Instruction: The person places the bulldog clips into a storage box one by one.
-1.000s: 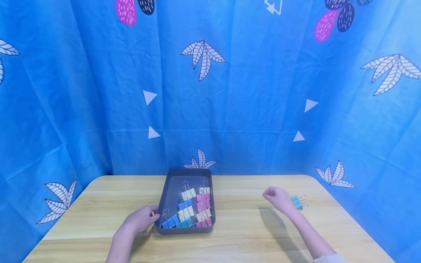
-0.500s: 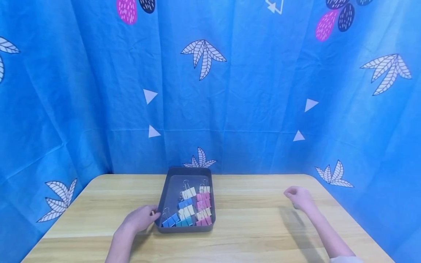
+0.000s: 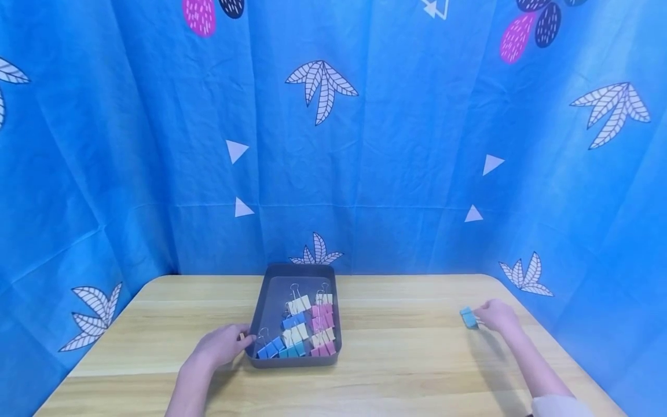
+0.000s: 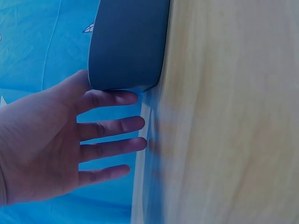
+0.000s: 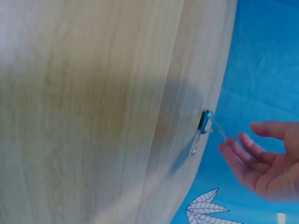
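My left hand [image 3: 221,347] holds the left wall of the dark grey tray [image 3: 259,315], its thumb over the rim. In the left wrist view, the index finger of that hand [image 4: 51,135] lies along the outer wall and the other fingers are spread. Several binder clips [image 3: 294,320] in blue, teal, yellow and pink lie in the tray. At the right, my right hand [image 3: 498,315] is beside a light blue binder clip [image 3: 468,317]. In the right wrist view, the fingertips of this hand [image 5: 266,163] meet one wire handle of the clip [image 5: 204,122], with the thumb apart.
The wooden table [image 3: 396,347] has rounded far corners. Behind it and at both sides hangs a blue patterned curtain [image 3: 406,145]. The tray's far end stands by the table's back edge.
My right hand has moved right, from left of the light blue clip across it to its right side, and now reaches its handle. The left hand and tray stay put.
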Motion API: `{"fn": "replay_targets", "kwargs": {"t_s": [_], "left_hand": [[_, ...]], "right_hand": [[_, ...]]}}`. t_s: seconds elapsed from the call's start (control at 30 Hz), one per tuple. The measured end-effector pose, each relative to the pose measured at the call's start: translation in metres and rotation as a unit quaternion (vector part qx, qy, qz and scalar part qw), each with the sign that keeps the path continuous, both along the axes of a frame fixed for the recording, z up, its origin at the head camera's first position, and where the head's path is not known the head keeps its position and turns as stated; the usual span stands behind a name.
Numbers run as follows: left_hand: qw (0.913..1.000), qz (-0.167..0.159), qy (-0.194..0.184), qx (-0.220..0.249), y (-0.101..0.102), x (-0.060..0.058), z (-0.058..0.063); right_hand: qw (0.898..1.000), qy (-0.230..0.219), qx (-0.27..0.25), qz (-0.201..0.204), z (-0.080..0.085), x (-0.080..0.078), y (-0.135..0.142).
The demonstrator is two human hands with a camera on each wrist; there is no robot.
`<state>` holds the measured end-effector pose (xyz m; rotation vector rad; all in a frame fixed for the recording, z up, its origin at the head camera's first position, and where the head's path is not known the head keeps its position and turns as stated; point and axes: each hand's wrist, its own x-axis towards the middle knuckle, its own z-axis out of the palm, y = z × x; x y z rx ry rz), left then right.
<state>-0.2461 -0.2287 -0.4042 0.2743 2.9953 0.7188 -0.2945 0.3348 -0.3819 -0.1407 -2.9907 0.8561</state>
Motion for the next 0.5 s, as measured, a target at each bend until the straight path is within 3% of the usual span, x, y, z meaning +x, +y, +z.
{"fn": "replay_targets", "kwargs": {"t_s": [0.2, 0.4, 0.5], "left_hand": [[0.9997, -0.006, 0.016, -0.018, -0.001, -0.001, 0.001], [0.9986, -0.001, 0.035, -0.041, -0.002, 0.000, 0.002], [0.9983, 0.000, 0.037, -0.045, -0.001, 0.000, 0.002]], "right_hand": [[0.999, -0.030, -0.014, -0.014, -0.008, -0.004, 0.009], [0.999, -0.047, -0.009, 0.001, -0.007, -0.011, 0.008], [0.998, -0.057, -0.033, -0.004, -0.011, -0.013, 0.009]]}}
